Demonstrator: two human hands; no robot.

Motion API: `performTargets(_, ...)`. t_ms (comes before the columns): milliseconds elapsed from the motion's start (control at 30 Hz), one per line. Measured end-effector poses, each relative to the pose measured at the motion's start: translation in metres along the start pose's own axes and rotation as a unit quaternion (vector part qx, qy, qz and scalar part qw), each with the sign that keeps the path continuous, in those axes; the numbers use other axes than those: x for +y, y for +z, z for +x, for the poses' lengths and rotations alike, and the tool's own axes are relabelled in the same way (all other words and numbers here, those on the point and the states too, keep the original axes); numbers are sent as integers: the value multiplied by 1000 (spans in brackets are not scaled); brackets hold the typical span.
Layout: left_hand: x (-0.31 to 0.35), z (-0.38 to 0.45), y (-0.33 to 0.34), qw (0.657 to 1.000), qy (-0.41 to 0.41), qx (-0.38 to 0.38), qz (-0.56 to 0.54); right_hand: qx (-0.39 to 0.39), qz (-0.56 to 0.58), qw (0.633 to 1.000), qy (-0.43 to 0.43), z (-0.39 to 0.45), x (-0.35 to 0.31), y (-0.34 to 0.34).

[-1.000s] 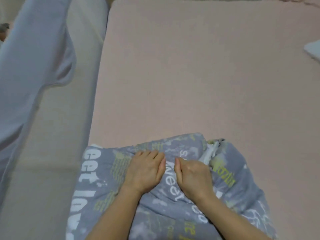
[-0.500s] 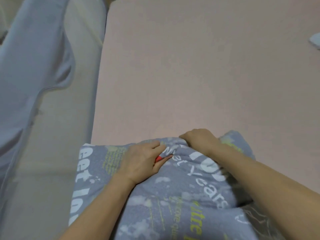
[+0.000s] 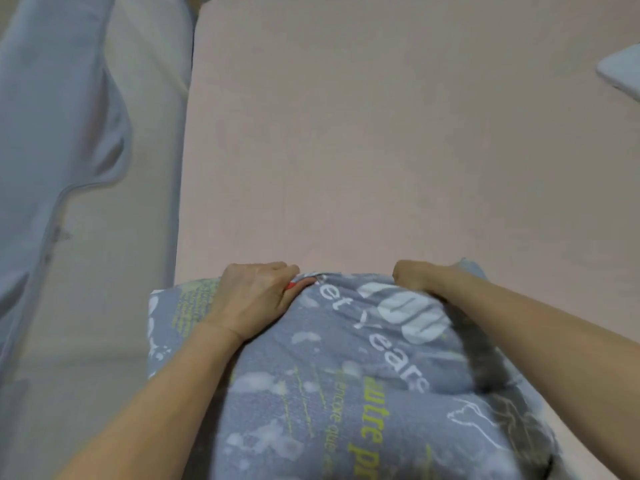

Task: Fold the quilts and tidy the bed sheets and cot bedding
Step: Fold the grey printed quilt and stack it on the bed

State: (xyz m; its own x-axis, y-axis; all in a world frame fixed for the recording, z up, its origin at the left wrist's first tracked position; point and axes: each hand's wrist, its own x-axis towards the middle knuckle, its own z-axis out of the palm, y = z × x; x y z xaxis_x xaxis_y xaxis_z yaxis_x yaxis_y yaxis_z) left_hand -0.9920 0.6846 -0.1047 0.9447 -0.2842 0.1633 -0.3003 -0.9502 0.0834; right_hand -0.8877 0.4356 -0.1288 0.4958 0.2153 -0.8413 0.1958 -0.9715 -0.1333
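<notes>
I see my left hand [image 3: 254, 299] and right hand [image 3: 414, 277] both gripping the far edge of the grey printed quilt [image 3: 346, 375], bunched at the near edge of the pink-sheeted bed [image 3: 381, 133]. Uneven pulling could skew the fold, or the bulky edge could slip free.

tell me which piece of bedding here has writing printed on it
The grey quilt gripped by both hands; the pink sheet and pale blue cover are plain.

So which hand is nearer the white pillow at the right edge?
Right. The right hand grips the quilt's far edge, below-left of the pillow; the left hand grips that edge further left.
</notes>
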Motion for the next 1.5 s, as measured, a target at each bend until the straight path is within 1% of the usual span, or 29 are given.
performTargets(33,-6,-3,5,1000,-24,-17,8,25,1,1000,1,1,-4,-10)
performTargets(67,-10,-8,14,998,-49,-30,18,79,2,997,-18,2,-11,-16)
performTargets(100,-11,-11,23,996,-69,-43,24,174,16,983,-56,1,-15,-15)
performTargets(167,-12,-12,40,989,-125,-74,15,351,54,926,-127,-18,-27,3)
performTargets(200,-13,-10,44,984,-158,-77,16,385,34,909,-155,-28,-31,18)
performTargets(233,-14,-6,45,980,-183,-76,18,393,-10,904,-167,-32,-33,32)
performTargets(267,-12,-3,48,976,-203,-73,16,374,-47,913,-153,-30,-31,42)
performTargets(333,-9,1,56,971,-225,-77,20,353,-42,928,-116,-10,-28,39)
performTargets(400,-5,1,63,967,-238,-83,35,357,-34,922,-146,11,-34,19)
performTargets(467,-5,1,65,972,-222,-54,50,404,-4,893,-197,21,-38,4)
performTargets(500,-7,3,63,975,-210,-38,61,445,18,871,-207,23,-38,3)
performTargets(533,-8,3,61,975,-201,-50,74,473,30,859,-193,23,-40,10)
performTargets(567,-6,3,59,971,-198,-96,90,467,37,866,-173,22,-43,19)
performTargets(600,-1,5,57,962,-206,-148,103,437,36,885,-155,21,-45,30)
performTargets(633,3,9,56,953,-215,-190,100,402,37,903,-148,20,-46,36)
performTargets(667,9,16,51,941,-230,-230,96,380,66,909,-159,14,-43,36)
performTargets(700,13,26,47,935,-245,-240,87,383,126,896,-187,9,-40,32)
performTargets(767,40,57,30,944,-241,-217,60,432,259,840,-200,-22,-8,18)
performTargets(833,83,94,18,958,-218,-185,11,455,361,806,-114,-51,39,13)
performTargets(900,129,119,13,968,-178,-175,-26,406,442,799,-39,-68,78,23)
performTargets(1000,204,149,24,975,-115,-185,-53,344,489,799,63,-85,135,52)
performTargets(1100,240,172,51,961,-117,-252,-15,298,505,801,122,-90,164,96)
performTargets(1167,247,180,68,947,-145,-287,10,254,518,807,127,-85,165,121)
performTargets(1200,253,181,77,947,-144,-286,21,234,527,807,125,-81,165,130)
performTargets(1267,260,178,90,960,-134,-244,12,204,541,809,109,-69,160,134)
performTargets(1333,265,172,97,972,-138,-183,-47,203,552,802,101,-59,153,130)
performTargets(1367,266,170,97,971,-156,-154,-91,213,559,795,99,-55,149,132)
performTargets(1433,256,170,88,951,-228,-89,-191,242,575,777,83,-54,141,144)
performTargets(1500,231,175,82,913,-308,-18,-267,272,575,769,66,-59,131,161)
